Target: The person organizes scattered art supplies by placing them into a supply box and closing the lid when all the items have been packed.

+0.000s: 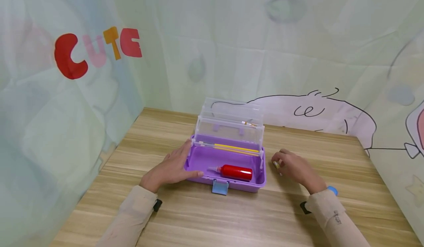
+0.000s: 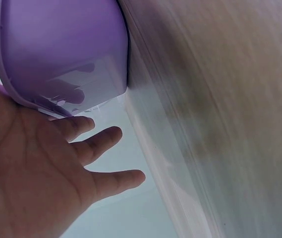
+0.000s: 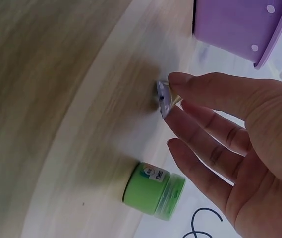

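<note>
A purple box (image 1: 229,185) stands with its clear lid (image 1: 232,110) raised. Against its left side rests my left hand (image 1: 172,168), thumb over the front rim; in the left wrist view the other fingers are straight and spread. Inside the box lies a red squeeze bottle (image 1: 236,172) with a pointed nozzle. Two thin yellow-handled brushes (image 1: 236,148) lie across the back part. To the right of the box, my right hand (image 1: 294,168) pinches a small tube-like thing (image 3: 165,98) with a flat, crimped-looking end, low over the table. Fingers hide much of it.
A green jar (image 3: 148,191) with a clear lid stands near the right hand in the right wrist view. Something round and blue (image 1: 332,190) shows beside the right sleeve. A small brush-like item (image 1: 249,124) sits at the raised lid. Printed cloth walls (image 1: 215,63) border the wooden table (image 1: 198,221).
</note>
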A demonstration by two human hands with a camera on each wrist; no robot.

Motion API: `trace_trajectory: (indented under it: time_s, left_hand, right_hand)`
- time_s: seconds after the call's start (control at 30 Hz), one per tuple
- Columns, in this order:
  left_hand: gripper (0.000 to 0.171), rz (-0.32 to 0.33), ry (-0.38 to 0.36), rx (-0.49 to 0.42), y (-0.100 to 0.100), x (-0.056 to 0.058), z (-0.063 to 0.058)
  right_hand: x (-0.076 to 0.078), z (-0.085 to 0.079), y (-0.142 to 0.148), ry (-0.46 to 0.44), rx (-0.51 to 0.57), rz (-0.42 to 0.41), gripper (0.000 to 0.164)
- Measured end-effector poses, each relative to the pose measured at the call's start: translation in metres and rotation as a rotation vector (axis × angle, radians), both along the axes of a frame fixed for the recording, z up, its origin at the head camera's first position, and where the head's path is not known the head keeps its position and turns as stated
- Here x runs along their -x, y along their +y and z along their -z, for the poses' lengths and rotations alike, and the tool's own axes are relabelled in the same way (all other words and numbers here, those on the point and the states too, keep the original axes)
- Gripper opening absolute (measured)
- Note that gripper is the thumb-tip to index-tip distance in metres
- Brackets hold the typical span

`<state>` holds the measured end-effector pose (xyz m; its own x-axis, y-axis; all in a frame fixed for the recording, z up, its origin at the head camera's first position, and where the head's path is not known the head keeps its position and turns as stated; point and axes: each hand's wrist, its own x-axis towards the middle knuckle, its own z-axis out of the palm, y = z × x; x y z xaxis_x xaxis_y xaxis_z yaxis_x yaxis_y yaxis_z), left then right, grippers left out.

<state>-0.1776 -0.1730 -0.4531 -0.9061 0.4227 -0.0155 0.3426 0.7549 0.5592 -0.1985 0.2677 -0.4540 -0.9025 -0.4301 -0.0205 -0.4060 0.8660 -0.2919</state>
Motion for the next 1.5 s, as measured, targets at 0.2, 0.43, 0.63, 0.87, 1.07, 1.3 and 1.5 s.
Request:
trace_trajectory:
  time_s: [0.2,0.43,0.63,0.87,1.07,1.3,1.5]
  left_hand:
    - [0.124,0.007,-0.002,-0.004,0.0,0.0,-0.001]
    - [0.125,0.004,-0.007,0.001,-0.001,0.0,0.001]
    - [0.123,-0.001,-0.015,-0.002,0.0,0.0,0.001]
    - [0.124,-0.007,-0.023,0.007,0.0,0.0,0.001]
    - [0.124,-0.006,-0.017,-0.002,0.0,-0.001,0.0]
    - [0.121,0.001,0.011,-0.016,-0.001,0.001,0.001]
    - [0.12,0.001,0.014,-0.026,0.0,0.002,0.001]
  right_hand:
    - [0.001,0.002,-0.004,0.049,0.004,-0.02,0.032]
    - [0.006,0.003,-0.007,0.001,-0.003,-0.012,0.028]
    - [0.006,0.003,-0.01,-0.064,-0.025,0.024,0.022]
    - [0.003,0.002,-0.009,-0.043,-0.041,0.007,0.019]
    - [0.003,0.0,-0.008,0.046,-0.031,-0.022,0.016]
    - [0.004,-0.004,-0.007,0.085,-0.026,-0.014,0.013]
    - [0.007,-0.01,-0.005,0.104,-0.015,-0.001,0.013]
